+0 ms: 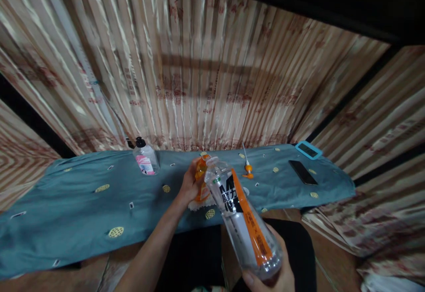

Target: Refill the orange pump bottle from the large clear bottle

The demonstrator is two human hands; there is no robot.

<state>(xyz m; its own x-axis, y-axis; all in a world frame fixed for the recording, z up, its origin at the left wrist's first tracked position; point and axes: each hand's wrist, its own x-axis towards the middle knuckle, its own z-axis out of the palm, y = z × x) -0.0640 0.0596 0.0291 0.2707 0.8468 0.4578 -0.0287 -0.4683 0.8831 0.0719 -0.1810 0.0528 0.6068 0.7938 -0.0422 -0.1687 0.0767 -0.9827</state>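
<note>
Clear bottle tilts in right hand; left hand apparently grips orange container.

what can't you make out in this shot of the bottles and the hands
Head view only:
- Orange bottle: mostly hidden by the left hand and the clear bottle.
- Right hand: cut off by the bottom edge.
- Clear bottle's label: blurred, print unreadable.
- Pump bottle: label too small to read.
- Phone: screen dark.
</note>
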